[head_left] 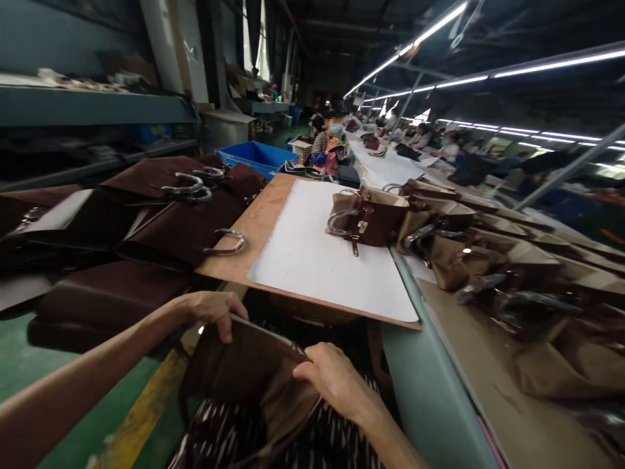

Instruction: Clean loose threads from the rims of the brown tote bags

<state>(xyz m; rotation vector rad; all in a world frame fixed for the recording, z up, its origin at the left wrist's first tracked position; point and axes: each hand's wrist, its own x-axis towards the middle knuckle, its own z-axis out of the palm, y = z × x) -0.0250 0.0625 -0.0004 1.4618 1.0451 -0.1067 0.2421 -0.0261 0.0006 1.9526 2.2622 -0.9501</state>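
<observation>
A brown handbag (234,365) rests over my lap, its opening facing up toward me. My left hand (218,312) grips the bag's far left edge, fingers curled over the rim. On the right side of the same rim, my right hand (332,374) pinches the edge between thumb and fingers. The bag's lower part is partly hidden by shadow and by my hands. Beyond it, a white sheet (312,260) lies on a brown board (229,267). A finished-looking dark brown handbag (378,218) with a metal clasp stands on that sheet.
Dark brown bags (166,228) with wrapped handles are piled at the left. Rows of brown bags (517,260) stand on the right-hand table (469,378). A blue bin (256,156) sits behind the board. Several people work along the long tables farther back.
</observation>
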